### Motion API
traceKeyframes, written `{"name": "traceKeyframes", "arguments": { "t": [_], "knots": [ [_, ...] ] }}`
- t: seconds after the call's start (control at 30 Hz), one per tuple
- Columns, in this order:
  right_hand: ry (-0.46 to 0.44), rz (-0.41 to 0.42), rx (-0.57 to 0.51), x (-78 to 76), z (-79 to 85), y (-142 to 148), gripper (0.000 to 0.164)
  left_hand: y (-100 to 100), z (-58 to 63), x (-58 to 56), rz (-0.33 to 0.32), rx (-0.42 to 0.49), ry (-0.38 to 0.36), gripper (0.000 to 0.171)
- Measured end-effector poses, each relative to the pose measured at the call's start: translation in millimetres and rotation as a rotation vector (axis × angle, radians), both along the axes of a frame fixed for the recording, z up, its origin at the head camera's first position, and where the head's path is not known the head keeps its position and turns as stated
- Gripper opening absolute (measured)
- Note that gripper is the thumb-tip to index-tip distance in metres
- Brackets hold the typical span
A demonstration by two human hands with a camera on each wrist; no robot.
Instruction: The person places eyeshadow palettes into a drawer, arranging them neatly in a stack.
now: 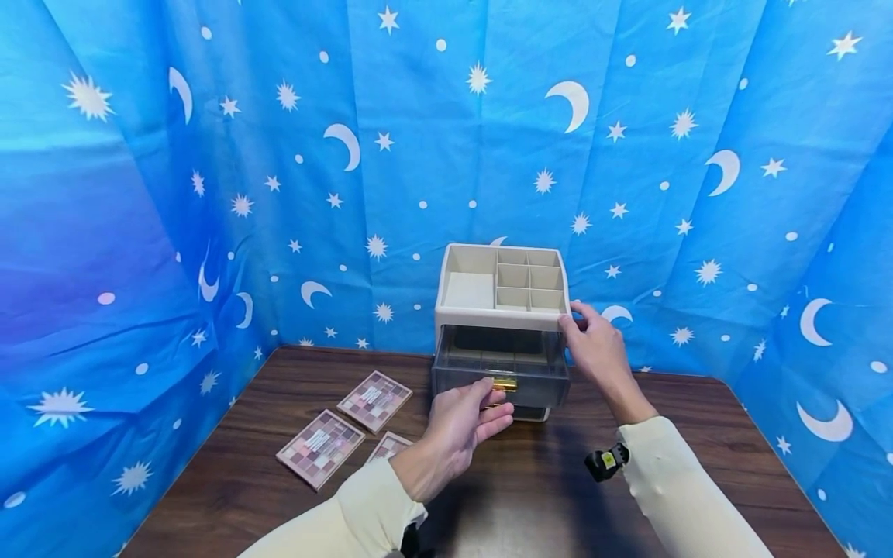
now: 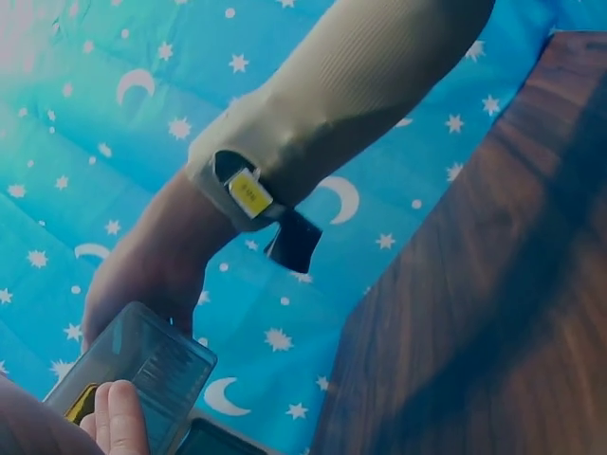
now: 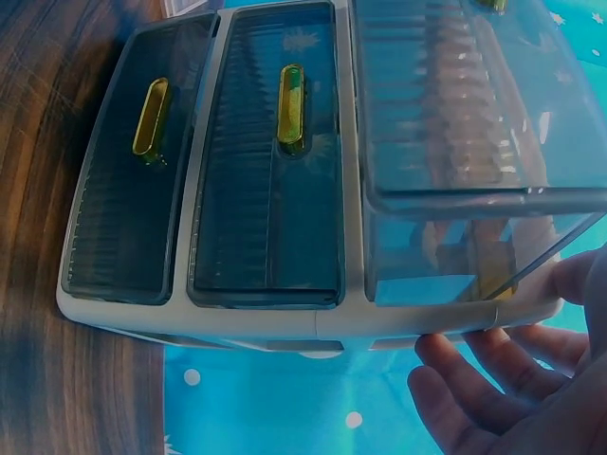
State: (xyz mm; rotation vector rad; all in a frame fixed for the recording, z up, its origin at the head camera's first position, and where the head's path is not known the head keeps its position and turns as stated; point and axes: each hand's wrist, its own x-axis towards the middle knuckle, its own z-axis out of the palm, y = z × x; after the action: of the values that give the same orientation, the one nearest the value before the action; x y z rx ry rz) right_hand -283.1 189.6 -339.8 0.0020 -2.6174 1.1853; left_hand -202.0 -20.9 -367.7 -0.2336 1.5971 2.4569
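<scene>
A cream desktop organizer stands on the table with its clear grey top drawer pulled out. My left hand is at the front of that drawer, thumb and forefinger pinching its gold handle, the other fingers stretched out below. In the left wrist view, fingertips show beside the handle. My right hand grips the organizer's upper right side, thumb at the front edge and fingers along the side wall. Two lower drawers are closed in the right wrist view. The organizer's top compartments hold nothing visible.
Left of the organizer, three eyeshadow palettes lie flat on the dark wooden table: one near the back, one at the left, and one partly behind my left arm. A blue star-and-moon cloth hangs behind.
</scene>
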Motion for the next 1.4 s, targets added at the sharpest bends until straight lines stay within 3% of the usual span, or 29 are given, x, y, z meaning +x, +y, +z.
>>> {"name": "traceKeyframes", "arguments": {
  "t": [0.4, 0.6, 0.77, 0.97, 1.1, 1.17, 1.27, 1.33, 1.4],
  "knots": [
    [0.004, -0.010, 0.002, -0.5, -0.6, -2, 0.059, -5, -3.3, 26.5, -0.043, 0.036, -0.003, 0.041],
    [0.004, -0.014, 0.003, -0.1, -0.5, 0, 0.058, -6, -8.1, 28.7, -0.053, 0.029, 0.005, 0.041],
    [0.003, -0.014, 0.000, 0.5, -0.6, 0, 0.058, -15, -14.2, 30.4, -0.113, -0.054, 0.002, 0.039],
    [-0.001, -0.008, -0.002, 0.2, -0.1, -1, 0.059, -43, -26.4, 37.2, -0.240, -0.338, 0.018, 0.037],
    [0.004, -0.009, -0.005, 0.3, 0.8, -1, 0.060, -67, -35.6, 35.1, -0.236, -0.585, 0.112, 0.041],
    [0.006, -0.009, -0.004, 0.6, 1.4, -1, 0.060, -79, -39.2, 31.6, -0.199, -0.773, 0.203, 0.041],
    [0.007, -0.010, -0.002, 0.8, 1.6, -1, 0.060, -96, -45.6, 26.0, -0.141, -1.142, 0.326, 0.043],
    [0.003, -0.010, -0.001, 1.2, 1.4, -1, 0.061, -107, -51.7, 23.7, -0.124, -1.377, 0.372, 0.046],
    [-0.001, -0.010, -0.001, 1.7, 0.8, -1, 0.061, -115, -59.5, 23.5, -0.133, -1.548, 0.382, 0.051]
  ]
}}
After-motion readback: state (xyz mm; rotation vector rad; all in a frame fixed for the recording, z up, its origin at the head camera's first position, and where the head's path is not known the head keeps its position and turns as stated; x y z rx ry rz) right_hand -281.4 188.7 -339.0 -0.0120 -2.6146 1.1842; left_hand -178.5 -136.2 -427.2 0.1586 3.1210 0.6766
